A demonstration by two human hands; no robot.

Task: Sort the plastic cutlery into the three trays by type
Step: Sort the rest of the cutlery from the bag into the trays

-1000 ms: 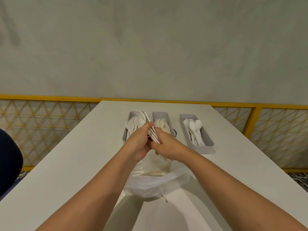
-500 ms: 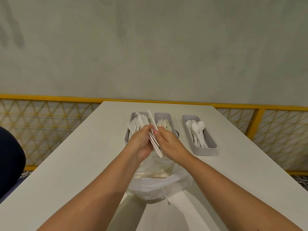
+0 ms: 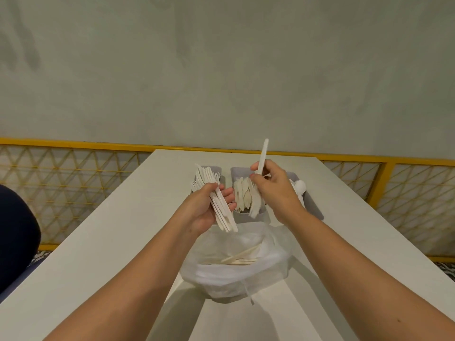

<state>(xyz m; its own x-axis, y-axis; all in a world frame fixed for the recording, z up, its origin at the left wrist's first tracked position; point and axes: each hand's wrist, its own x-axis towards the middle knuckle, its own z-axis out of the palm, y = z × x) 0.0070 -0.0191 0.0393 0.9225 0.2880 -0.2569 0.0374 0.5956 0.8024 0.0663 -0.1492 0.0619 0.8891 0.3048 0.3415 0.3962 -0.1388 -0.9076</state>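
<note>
My left hand [image 3: 209, 207] grips a bundle of white plastic forks [image 3: 216, 200], tines pointing away, over the left grey tray [image 3: 219, 171]. My right hand [image 3: 273, 190] pinches a single white plastic utensil [image 3: 263, 156], handle end pointing up, its lower end hanging over the middle tray [image 3: 248, 214], which holds several knives. The right tray [image 3: 316, 210] holds white spoons [image 3: 300, 187] and is partly hidden by my right hand. A clear plastic bag [image 3: 236, 271] with several loose cutlery pieces lies on the table in front of the trays.
The white table [image 3: 110, 242] runs to a yellow lattice railing [image 3: 73, 173] and a grey wall. A dark rounded object [image 3: 17, 232] sits at the left edge. A gap between table panels lies below the bag.
My hands have separated. The right hand pulled one utensil out of the bundle and lifted it right, over the middle tray. The left hand keeps the rest.
</note>
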